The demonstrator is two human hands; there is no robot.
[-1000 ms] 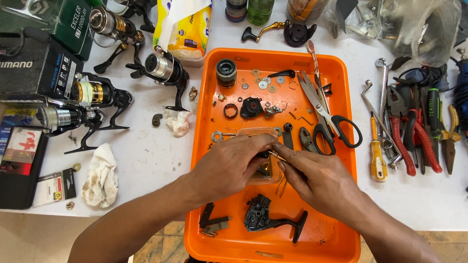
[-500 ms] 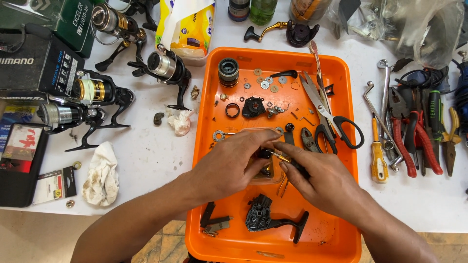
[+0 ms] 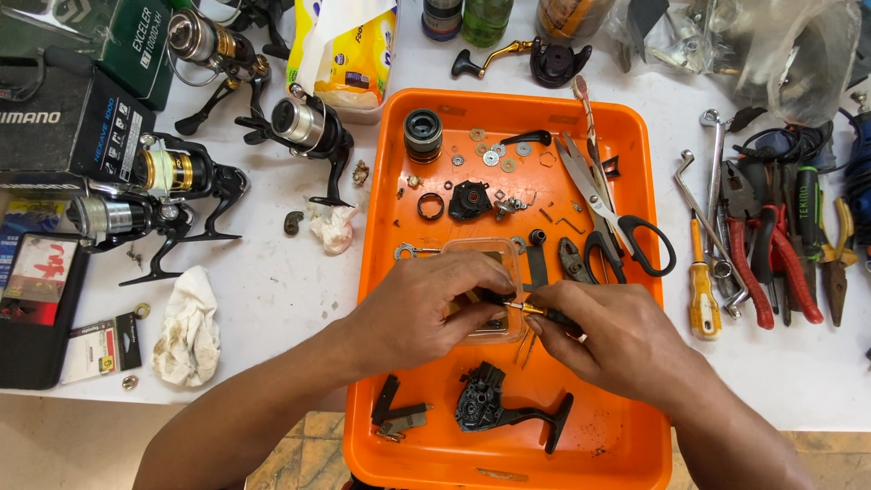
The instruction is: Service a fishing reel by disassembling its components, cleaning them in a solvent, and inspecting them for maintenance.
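Both my hands work over an orange tray (image 3: 381, 272) on a white table. My left hand (image 3: 426, 304) grips a small dark reel part above a clear plastic dish (image 3: 508, 254); most of the part is hidden by my fingers. My right hand (image 3: 608, 336) holds a thin tool with a brass tip (image 3: 531, 309), pointing left and touching that part. A black reel body with a handle (image 3: 494, 408) lies in the tray just below my hands. Small washers, screws, a black spool (image 3: 423, 134) and scissors (image 3: 608, 213) lie in the tray's far half.
Several spinning reels (image 3: 308, 127) and boxes (image 3: 73, 118) stand at the left, with stained rags (image 3: 189, 327) near the front edge. Pliers, wrenches and a yellow screwdriver (image 3: 700, 295) lie to the right of the tray. Bottles and a yellow tissue pack (image 3: 349, 50) line the back.
My hands have stayed over the clear dish, with only small finger shifts. The thin tool's tip remains against the part.
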